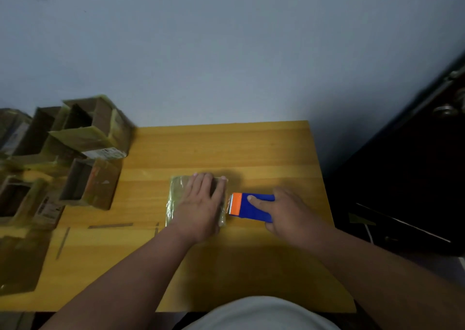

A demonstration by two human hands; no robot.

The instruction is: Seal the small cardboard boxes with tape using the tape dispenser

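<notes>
**Left hand pins a taped box while the right brings the dispenser to its edge**

A small flat cardboard box wrapped in glossy yellowish tape (176,199) lies near the middle of the yellow wooden table (251,148). The left hand (201,204) rests flat on top of it, fingers straight and spread slightly, pointing toward the far side.

Just right of the box, the blue plastic tape dispenser with an orange head and serrated blade (251,207) lies on the table, its blade end touching or almost touching the box's right edge. The right hand (289,214) grips the dispenser's body, index finger laid along the top.

At the table's left edge stands a cluster of open brown cardboard boxes with taped flaps (83,138), well apart from the hands. A dark door (415,153) is at the right.
</notes>
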